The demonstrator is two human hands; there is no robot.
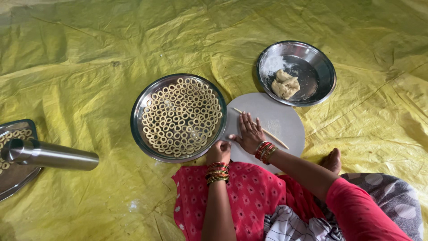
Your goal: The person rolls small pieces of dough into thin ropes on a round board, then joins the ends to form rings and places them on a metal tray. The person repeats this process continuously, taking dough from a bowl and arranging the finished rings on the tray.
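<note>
- One thin rope of dough (267, 132) lies slantwise across the round pale board (285, 117) just right of the frame's centre, running from the board's upper left edge down toward its lower right.
- Right hand (250, 132) lies flat on the rope's middle, fingers spread and pointing up the frame, palm pressing, gripping nothing.
- Left hand (219, 152) sits at the board's lower left edge, fingers curled shut; it seems to pinch the rope's near end or a small piece of dough, though what it holds is too small to tell.
- Rolling well here likely means light, even palm pressure along the whole length, so the rope keeps one thickness and does not break.
- Touching the board on its left, centre frame, is a steel plate (141, 117) packed with small dough rings (180, 116).
- Upper right, a steel bowl (327, 73) holds a lump of dough (285, 84) and a dusting of flour.
- Far left, a steel cylinder (51, 154) lies across another tray (18, 180) of rings.
- Yellow tarpaulin (89, 58) lies beneath everything.
</note>
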